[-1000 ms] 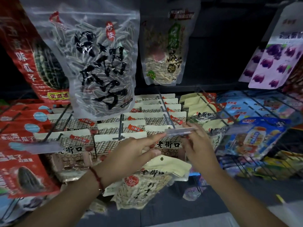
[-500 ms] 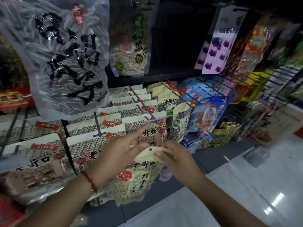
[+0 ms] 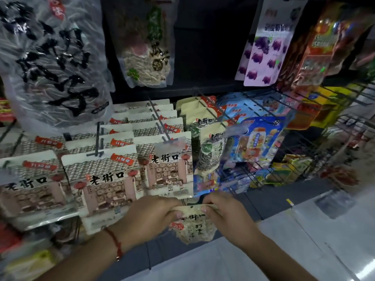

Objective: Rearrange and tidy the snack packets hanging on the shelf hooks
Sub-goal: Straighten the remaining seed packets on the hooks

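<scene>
between the left hand (image 3: 150, 214) and right hand (image 3: 227, 212), a cream packet (image 3: 194, 226) with black characters and a red seal. a red string (image 3: 115, 243) circles the left wrist. above the hands, beige packets (image 3: 105, 177) show grey roof tiles, red lanterns, red banners. up right, a pink packet (image 3: 263, 55) with purple fruit.

Camera spot: on the person's head.
Facing: forward and down, at the hanging packets (image 3: 164, 165).
Nearness: very close.
Other views: only this one.
</scene>
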The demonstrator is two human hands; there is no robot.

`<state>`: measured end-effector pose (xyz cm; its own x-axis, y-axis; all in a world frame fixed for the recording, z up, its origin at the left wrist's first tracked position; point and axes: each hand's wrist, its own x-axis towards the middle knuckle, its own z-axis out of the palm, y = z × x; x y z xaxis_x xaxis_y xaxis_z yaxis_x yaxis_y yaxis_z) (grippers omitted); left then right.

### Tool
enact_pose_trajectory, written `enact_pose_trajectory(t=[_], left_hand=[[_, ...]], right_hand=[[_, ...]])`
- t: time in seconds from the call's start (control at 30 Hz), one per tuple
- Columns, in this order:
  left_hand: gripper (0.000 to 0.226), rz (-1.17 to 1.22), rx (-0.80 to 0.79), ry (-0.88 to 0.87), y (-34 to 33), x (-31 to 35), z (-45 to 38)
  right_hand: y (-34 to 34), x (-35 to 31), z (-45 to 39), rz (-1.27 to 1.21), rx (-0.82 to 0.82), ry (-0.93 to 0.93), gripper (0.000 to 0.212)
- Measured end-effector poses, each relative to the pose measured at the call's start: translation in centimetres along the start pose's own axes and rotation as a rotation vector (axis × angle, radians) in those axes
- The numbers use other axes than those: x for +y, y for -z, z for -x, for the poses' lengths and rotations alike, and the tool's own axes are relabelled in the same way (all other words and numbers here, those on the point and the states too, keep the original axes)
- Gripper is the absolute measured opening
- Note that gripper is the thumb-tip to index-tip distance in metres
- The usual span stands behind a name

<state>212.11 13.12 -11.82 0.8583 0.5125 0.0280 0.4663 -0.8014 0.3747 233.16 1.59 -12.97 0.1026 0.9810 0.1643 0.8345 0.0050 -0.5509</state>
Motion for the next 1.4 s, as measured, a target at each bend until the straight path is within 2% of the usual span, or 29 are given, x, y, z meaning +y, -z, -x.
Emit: enact_pose_trajectory(t=[0.17,0.3,0.43,0.6,0.77,0.9,1.03,1.1,1.2,1.3,1.4], left_hand=[[0.025,0.043,0.042,0.156,-6.0,2.2,-0.4],[0.030,0.045,0.083,0.244,-12.8,1.4,-1.0],[0.064,0.028,0.176,0.253,-19.9,-1.6,-0.9],[0.039,0.084,0.379,0.249,-26.6,-7.8,-0.5],[0.028,0.059,0.541,0.198,-31.8,-13.3,0.5],[0.024,-0.069,0.641,0.261,-34.9,-15.8,1.5],[0.026,-0.179,0.648,0.409,-34.6,-16.1,2.9],[0.019,-0.174,0.655,0.498,-34.2,-16.2,3.6],[0.006,-0.138,0.688,0.562,-34.5,-16.6,4.5],[0.015,-0.168,0.733,0.584,-35.3,-17.1,5.4],[0.021,-0.154,0.791,0.589,-35.9,-17.7,6.7]], right_hand=[[-1.7,6.1,1.0,0.010,-0.124,0.075,0.008],[-6.0,11.1,1.2,-0.020,-0.178,0.104,0.011],[-12.2,15.6,0.5,-0.066,-0.192,0.130,0.013],[-19.6,18.6,-1.5,-0.138,-0.122,0.209,0.030],[-26.8,20.0,-4.4,-0.285,-0.082,0.322,0.012],[-31.7,20.3,-5.5,-0.370,-0.054,0.379,0.030],[-33.1,18.7,-6.3,-0.293,-0.108,0.417,0.015],[-33.5,17.9,-6.8,-0.230,-0.136,0.442,0.011],[-34.5,17.0,-7.0,-0.159,-0.125,0.486,0.019],[-35.6,16.6,-7.2,-0.161,-0.120,0.563,0.025],[-35.7,15.6,-7.6,-0.244,-0.099,0.563,0.038]])
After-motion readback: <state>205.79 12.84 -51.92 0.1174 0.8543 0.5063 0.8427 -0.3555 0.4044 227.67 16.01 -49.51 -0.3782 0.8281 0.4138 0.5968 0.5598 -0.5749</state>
